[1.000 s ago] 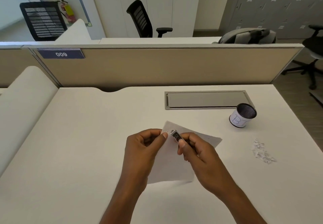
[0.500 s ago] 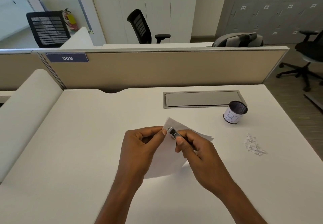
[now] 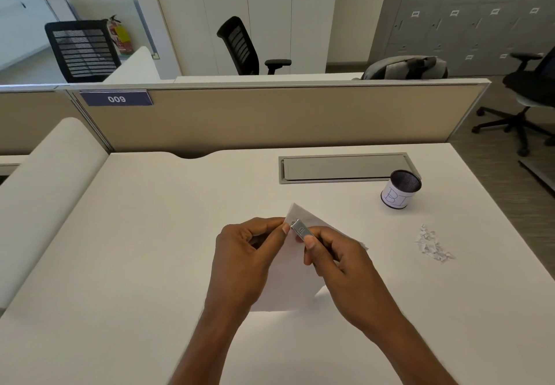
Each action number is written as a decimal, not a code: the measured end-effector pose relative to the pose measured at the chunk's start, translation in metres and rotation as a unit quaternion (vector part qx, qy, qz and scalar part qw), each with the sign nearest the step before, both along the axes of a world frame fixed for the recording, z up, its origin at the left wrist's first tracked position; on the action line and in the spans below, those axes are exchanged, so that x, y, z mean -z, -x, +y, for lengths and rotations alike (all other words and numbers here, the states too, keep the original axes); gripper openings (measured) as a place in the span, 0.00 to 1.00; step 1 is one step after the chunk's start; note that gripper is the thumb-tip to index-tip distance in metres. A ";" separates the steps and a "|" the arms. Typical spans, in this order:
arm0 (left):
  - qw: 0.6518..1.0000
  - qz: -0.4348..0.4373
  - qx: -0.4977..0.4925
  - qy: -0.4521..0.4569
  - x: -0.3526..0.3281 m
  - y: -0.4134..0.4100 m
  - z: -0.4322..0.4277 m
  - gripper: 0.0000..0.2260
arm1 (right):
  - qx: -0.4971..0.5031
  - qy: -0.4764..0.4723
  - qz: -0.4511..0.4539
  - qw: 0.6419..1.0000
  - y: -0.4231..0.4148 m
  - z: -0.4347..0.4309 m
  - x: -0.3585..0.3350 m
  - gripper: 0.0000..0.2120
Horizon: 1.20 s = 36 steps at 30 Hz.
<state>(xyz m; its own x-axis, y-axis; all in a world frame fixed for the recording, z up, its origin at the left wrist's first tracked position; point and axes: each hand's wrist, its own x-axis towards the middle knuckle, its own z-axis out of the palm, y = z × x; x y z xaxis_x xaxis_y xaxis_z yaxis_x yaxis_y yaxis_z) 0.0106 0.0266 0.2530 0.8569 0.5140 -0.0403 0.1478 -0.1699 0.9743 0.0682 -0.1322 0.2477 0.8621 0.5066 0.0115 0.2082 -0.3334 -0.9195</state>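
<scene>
A white sheet of paper (image 3: 288, 282) is held up over the white desk (image 3: 144, 249), its far corner pointing away from me. My left hand (image 3: 246, 252) pinches the paper near that corner between thumb and curled fingers. My right hand (image 3: 333, 261) grips a small silver stapler (image 3: 301, 231) marked "10", its tip against the paper's edge beside my left thumb. The lower part of the sheet hangs between my wrists.
A small black mesh cup (image 3: 401, 189) with a white label stands at the right. A heap of torn paper bits (image 3: 432, 245) lies in front of it. A grey cable flap (image 3: 342, 168) is set into the desk. A beige partition (image 3: 270, 117) closes the far edge.
The paper's near end has lifted off the desk and the sheet now looks narrower. Both hands hold their grips; the view has shifted slightly.
</scene>
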 end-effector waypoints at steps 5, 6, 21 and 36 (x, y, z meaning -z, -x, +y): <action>0.997 -0.013 0.004 -0.071 0.008 0.001 -0.005 0.08 | 0.025 0.000 0.033 0.999 0.007 0.001 0.002 0.16; 0.997 -0.019 0.001 -0.071 0.009 0.002 -0.007 0.08 | 0.026 -0.013 0.053 0.998 0.008 0.001 0.002 0.17; 1.000 0.005 -0.009 0.018 0.009 0.008 -0.016 0.09 | 0.012 -0.099 0.178 0.979 0.012 -0.007 0.003 0.16; 0.999 -0.017 0.018 -0.035 0.011 0.008 -0.019 0.07 | 0.041 -0.013 -0.001 0.999 0.012 -0.013 -0.002 0.13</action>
